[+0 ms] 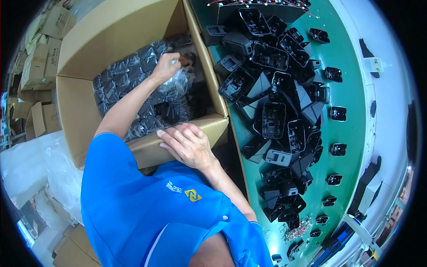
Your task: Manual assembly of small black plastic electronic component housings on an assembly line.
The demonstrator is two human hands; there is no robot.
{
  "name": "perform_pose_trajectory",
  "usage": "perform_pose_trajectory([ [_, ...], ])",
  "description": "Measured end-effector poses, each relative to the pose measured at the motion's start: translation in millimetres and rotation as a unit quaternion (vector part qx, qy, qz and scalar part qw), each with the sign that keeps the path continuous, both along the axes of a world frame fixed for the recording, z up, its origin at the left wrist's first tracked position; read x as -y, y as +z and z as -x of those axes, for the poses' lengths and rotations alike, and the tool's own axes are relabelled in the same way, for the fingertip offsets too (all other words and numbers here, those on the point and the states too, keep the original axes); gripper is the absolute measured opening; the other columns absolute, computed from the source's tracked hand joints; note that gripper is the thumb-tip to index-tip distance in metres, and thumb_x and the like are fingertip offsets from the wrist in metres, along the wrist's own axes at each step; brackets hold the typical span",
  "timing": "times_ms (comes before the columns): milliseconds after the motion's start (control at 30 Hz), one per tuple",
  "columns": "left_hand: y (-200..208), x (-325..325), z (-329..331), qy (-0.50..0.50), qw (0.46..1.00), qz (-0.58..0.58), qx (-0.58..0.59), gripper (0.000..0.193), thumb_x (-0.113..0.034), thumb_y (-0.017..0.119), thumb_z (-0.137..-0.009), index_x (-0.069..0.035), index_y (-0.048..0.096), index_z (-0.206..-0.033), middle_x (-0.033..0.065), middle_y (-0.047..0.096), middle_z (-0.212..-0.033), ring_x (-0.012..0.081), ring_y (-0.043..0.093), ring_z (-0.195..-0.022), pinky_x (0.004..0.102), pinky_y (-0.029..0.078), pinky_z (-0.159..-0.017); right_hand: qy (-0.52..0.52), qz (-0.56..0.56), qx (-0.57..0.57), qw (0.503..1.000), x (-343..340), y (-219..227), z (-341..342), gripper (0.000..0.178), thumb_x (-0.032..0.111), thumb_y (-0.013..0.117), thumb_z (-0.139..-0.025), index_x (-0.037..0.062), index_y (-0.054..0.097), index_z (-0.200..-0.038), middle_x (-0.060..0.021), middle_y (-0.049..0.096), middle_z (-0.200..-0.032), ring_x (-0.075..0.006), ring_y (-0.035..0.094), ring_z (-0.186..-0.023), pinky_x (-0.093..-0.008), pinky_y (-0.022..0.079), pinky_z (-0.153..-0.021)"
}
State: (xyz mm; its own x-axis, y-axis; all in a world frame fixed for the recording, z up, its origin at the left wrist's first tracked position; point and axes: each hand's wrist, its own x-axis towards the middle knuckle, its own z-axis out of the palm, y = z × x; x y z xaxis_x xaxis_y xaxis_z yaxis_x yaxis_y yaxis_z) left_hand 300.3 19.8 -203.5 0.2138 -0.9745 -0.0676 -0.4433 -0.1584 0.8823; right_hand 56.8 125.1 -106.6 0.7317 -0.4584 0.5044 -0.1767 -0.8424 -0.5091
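My left hand (167, 67) reaches into a large open cardboard box (129, 26), its fingers closed on crumpled clear plastic wrap (175, 84). Something brown shows just beyond the fingers, too unclear to name. Below and around that hand, dark plastic-wrapped parts (122, 80) lie packed in rows. My right hand (189, 144) is bent over the near edge of the same box, gripping it, with its fingertips pointing left. Both arms are bare below short blue sleeves.
On the right, a green worktable (324, 89) carries a heap of black plastic housings (273, 120) and a column of small black units (338, 113). Loose wires (298, 229) lie near its front. Cardboard cartons (38, 66) and a white plastic bag (26, 164) are at left.
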Motion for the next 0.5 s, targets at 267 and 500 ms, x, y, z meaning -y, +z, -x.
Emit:
perform_pose_trajectory([
  [267, -29, -15, -36, 0.121, 0.992, -0.028, 0.019, 0.024, -0.015, 0.069, -0.088, 0.001, 0.076, -0.105, 0.0077, 0.076, -0.095, 0.0168, 0.067, -0.081, 0.0266, 0.052, -0.079, 0.009, -0.002, 0.009, 1.000, 0, 2, -2, 0.030, 0.024, 0.068, -0.094, 0.0112, 0.067, -0.121, -0.0023, 0.066, -0.107, -0.0167, 0.060, -0.098, -0.0309, 0.041, -0.098],
  [500, 16, 2, -21, 0.064, 0.990, -0.045, -0.114, 0.023, -0.020, 0.071, -0.090, 0.002, 0.076, -0.098, 0.0055, 0.074, -0.091, 0.0150, 0.066, -0.081, 0.0274, 0.052, -0.076, 0.003, 0.002, 0.006, 1.000, -2, 3, -1, 0.031, 0.025, 0.068, -0.094, 0.0111, 0.067, -0.122, -0.0021, 0.066, -0.107, -0.0166, 0.060, -0.098, -0.0309, 0.041, -0.097],
])
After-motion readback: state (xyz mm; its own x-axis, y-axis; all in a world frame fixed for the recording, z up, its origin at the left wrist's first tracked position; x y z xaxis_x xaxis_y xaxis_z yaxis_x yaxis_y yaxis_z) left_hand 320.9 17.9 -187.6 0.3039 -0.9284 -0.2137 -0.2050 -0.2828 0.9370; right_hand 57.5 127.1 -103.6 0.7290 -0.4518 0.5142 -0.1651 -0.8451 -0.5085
